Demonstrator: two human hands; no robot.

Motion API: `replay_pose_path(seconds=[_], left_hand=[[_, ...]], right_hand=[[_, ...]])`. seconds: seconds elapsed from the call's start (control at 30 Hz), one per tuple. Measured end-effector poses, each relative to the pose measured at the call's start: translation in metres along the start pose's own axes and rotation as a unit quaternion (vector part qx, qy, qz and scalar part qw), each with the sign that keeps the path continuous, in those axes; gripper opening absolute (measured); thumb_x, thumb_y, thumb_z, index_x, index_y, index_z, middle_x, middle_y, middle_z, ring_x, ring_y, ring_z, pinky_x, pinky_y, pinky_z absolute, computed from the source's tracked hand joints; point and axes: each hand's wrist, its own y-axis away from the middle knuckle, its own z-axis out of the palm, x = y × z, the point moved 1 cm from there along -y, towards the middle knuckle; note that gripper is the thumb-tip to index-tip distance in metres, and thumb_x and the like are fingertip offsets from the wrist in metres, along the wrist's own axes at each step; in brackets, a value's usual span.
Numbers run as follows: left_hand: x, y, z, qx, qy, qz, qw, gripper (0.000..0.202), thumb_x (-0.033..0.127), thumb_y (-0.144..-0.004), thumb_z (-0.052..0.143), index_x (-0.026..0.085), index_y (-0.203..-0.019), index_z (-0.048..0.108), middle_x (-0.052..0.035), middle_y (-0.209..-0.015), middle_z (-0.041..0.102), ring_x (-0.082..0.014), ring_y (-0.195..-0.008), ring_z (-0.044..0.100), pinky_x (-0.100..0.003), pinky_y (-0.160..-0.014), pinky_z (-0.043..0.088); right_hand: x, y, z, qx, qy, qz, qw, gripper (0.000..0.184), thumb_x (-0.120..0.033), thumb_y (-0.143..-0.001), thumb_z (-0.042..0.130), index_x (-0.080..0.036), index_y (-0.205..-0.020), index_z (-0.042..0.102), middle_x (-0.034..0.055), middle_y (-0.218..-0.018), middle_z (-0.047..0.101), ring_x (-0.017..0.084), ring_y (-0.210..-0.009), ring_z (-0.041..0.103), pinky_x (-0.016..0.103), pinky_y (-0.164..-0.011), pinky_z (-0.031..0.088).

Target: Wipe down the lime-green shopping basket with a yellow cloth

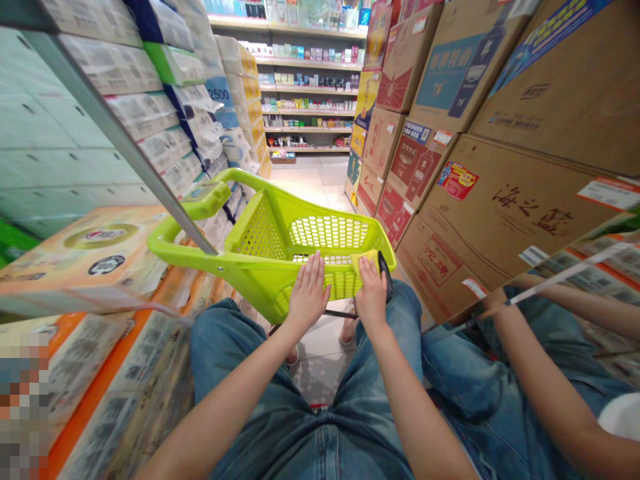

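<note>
A lime-green plastic shopping basket [320, 267] with a long metal handle [125, 143] stands tilted between my knees; its walls are perforated. Flat against the near side, fingers outstretched, rests my left hand [309, 293]. Under the fingers of my right hand [371, 293] is a yellow cloth [363, 259], pressed on the rim near the basket's right end. Part of the cloth is hidden by that hand. Just beside it, a black piece [384, 267] sits on the basket's corner. No goods show inside the basket.
Stacked cardboard boxes [525, 200] rise close on the right, beside a mirror-like surface [550, 347] reflecting arms and jeans. Wrapped paper packs [165, 133] are piled at the left. A tiled aisle [320, 177] leads to stocked shelves [310, 87].
</note>
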Motion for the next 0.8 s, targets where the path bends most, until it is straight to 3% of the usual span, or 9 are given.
replay_pose_path(seconds=[0.1,0.2,0.27,0.37,0.47,0.57,0.67,0.8], left_hand=[[-0.001,0.0,0.001,0.005,0.01,-0.002,1.0,0.068,0.03,-0.099,0.033,0.003,-0.156,0.008,-0.0165,-0.164,0.015,-0.0256,-0.153,0.008,-0.046,-0.123,0.02],[-0.002,0.001,0.001,0.009,0.019,0.004,1.0,0.067,0.03,-0.099,0.032,0.005,-0.156,0.007,-0.0166,-0.163,0.015,-0.0258,-0.153,0.009,-0.047,-0.123,0.02],[-0.002,0.001,0.001,0.008,0.018,0.007,1.0,0.067,0.031,-0.099,0.032,0.004,-0.156,0.008,-0.0162,-0.164,0.015,-0.0256,-0.153,0.008,-0.047,-0.123,0.019],[-0.001,0.001,-0.001,0.0,0.013,0.007,1.0,0.067,0.031,-0.099,0.033,0.002,-0.155,0.011,-0.0157,-0.164,0.012,-0.0251,-0.153,0.005,-0.045,-0.124,0.018],[0.001,0.0,-0.002,-0.003,0.013,0.006,1.0,0.067,0.031,-0.099,0.035,0.001,-0.155,0.014,-0.016,-0.164,0.011,-0.0254,-0.153,0.003,-0.045,-0.124,0.017],[0.003,-0.001,-0.001,-0.002,0.013,0.001,1.0,0.067,0.032,-0.099,0.036,0.0,-0.154,0.016,-0.017,-0.164,0.011,-0.026,-0.153,0.003,-0.045,-0.125,0.016],[0.003,-0.001,0.001,0.002,0.014,-0.007,1.0,0.068,0.033,-0.099,0.036,-0.001,-0.154,0.015,-0.018,-0.164,0.012,-0.0264,-0.153,0.003,-0.046,-0.124,0.016],[0.002,0.0,0.002,0.007,0.016,-0.005,1.0,0.068,0.03,-0.098,0.035,0.002,-0.155,0.011,-0.018,-0.163,0.013,-0.0262,-0.153,0.004,-0.047,-0.124,0.018]], right_hand=[[-0.049,0.005,0.015,-0.038,-0.013,-0.068,0.997,0.079,0.002,-0.075,0.038,-0.019,-0.151,0.038,0.007,-0.156,0.041,0.019,-0.148,0.03,0.048,-0.123,0.016],[-0.058,0.009,0.016,-0.046,-0.018,-0.101,0.994,0.076,0.001,-0.078,0.038,-0.019,-0.152,0.036,0.0076,-0.157,0.039,0.017,-0.148,0.03,0.047,-0.123,0.015],[-0.041,0.011,0.01,-0.042,-0.015,-0.12,0.992,0.078,0.002,-0.078,0.037,-0.021,-0.152,0.035,0.006,-0.156,0.041,0.015,-0.147,0.031,0.045,-0.124,0.013],[0.006,0.011,-0.004,-0.022,-0.001,-0.105,0.994,0.081,0.003,-0.075,0.035,-0.022,-0.152,0.035,0.0051,-0.155,0.042,0.015,-0.147,0.032,0.046,-0.123,0.015],[0.055,0.007,-0.018,0.01,-0.003,-0.036,0.999,0.082,0.003,-0.073,0.035,-0.021,-0.151,0.037,0.0065,-0.155,0.042,0.018,-0.147,0.033,0.047,-0.121,0.022],[0.074,0.002,-0.024,0.03,-0.017,0.038,0.999,0.082,0.003,-0.071,0.034,-0.019,-0.15,0.04,0.0087,-0.154,0.044,0.019,-0.146,0.035,0.046,-0.118,0.03],[0.046,0.002,-0.013,0.04,-0.008,0.058,0.997,0.081,0.002,-0.071,0.034,-0.018,-0.15,0.04,0.0098,-0.154,0.043,0.021,-0.146,0.034,0.048,-0.118,0.028],[-0.031,0.009,0.014,-0.004,-0.012,-0.03,0.999,0.083,0.002,-0.072,0.036,-0.021,-0.152,0.036,0.0058,-0.156,0.041,0.018,-0.148,0.03,0.048,-0.122,0.017]])
